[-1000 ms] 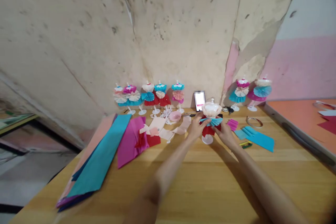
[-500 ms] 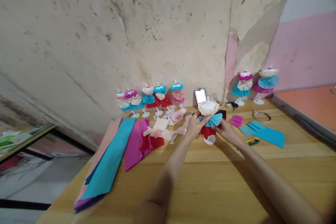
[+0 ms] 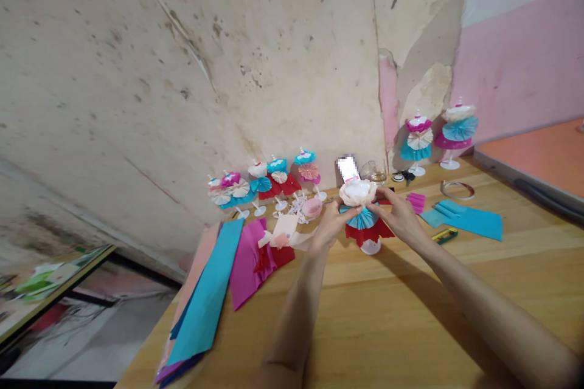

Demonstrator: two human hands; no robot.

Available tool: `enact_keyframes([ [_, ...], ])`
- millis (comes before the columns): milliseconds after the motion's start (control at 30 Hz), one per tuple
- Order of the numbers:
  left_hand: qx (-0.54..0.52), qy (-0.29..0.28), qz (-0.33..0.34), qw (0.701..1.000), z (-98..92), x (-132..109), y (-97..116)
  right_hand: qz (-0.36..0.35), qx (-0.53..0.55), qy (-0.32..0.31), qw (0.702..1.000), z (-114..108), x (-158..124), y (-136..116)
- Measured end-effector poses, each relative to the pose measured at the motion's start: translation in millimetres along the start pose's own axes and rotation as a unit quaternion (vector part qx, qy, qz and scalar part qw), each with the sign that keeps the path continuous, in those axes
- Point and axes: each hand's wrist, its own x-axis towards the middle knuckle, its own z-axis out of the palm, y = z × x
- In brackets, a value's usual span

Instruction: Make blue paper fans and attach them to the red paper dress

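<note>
In front of me stands a small dress stand (image 3: 371, 247) on a round white base. It wears a cream crepe-paper ruffle (image 3: 358, 193) on top, a light blue pleated paper fan (image 3: 364, 219) at the middle and a red crepe-paper skirt (image 3: 365, 234) below. My left hand (image 3: 331, 223) is closed at the fan's left side, thumb across its upper edge. On the other side my right hand (image 3: 399, 214) is closed too, its thumb at the top of the fan just under the ruffle. Its fingertips behind are partly hidden.
Similar dressed stands line the wall left (image 3: 278, 183) and right (image 3: 417, 144). A phone (image 3: 348, 168) and a glass (image 3: 378, 172) stand behind. Crepe-paper sheets (image 3: 207, 292) lie left; blue paper (image 3: 474, 220), a yellow-green cutter (image 3: 444, 236) and a ring-shaped band (image 3: 457, 190) lie right.
My right hand has moved up from the fan's lower right edge to its top by the ruffle. More red skirt shows, and the fan sits more upright. The camera view has shifted.
</note>
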Motion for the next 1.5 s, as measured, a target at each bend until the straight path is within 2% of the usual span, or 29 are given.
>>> enact_keyframes([
  [133, 0.0, 0.008, 0.004, 1.0, 0.8, 1, -3, -0.003, -0.037, -0.004, 0.999, -11, 2, 4],
  [267, 0.004, 0.021, 0.01, 1.0, -0.9, 1, -5, 0.031, -0.04, -0.089, 0.995, -19, 5, 12],
  [333, 0.01, 0.018, 0.013, 1.0, -1.2, 1, -5, 0.028, -0.035, -0.104, 0.994, -20, 5, 12],
  [500, 0.005, 0.018, 0.003, 1.0, 0.1, 1, -2, -0.042, -0.061, -0.047, 0.996, -19, 4, 0],
  [667, -0.006, -0.009, 0.02, 1.0, 1.6, 0, 2, -0.093, -0.107, -0.024, 0.99, -15, 3, -9],
  [933, 0.1, 0.0, 0.033, 0.994, 0.8, -3, 4, -0.085, -0.115, -0.011, 0.99, -12, 2, -4],
  [1133, 0.106, 0.057, 0.069, 0.99, 6.4, -6, 9, -0.061, -0.077, -0.011, 0.995, -12, 2, -6],
  [1333, 0.108, 0.05, 0.081, 0.99, 9.4, -5, 7, -0.087, -0.099, 0.0, 0.991, -11, -1, -15],
  [1500, 0.132, 0.038, 0.092, 0.986, 9.2, -6, 8, -0.13, -0.178, 0.035, 0.975, -8, -4, -12],
])
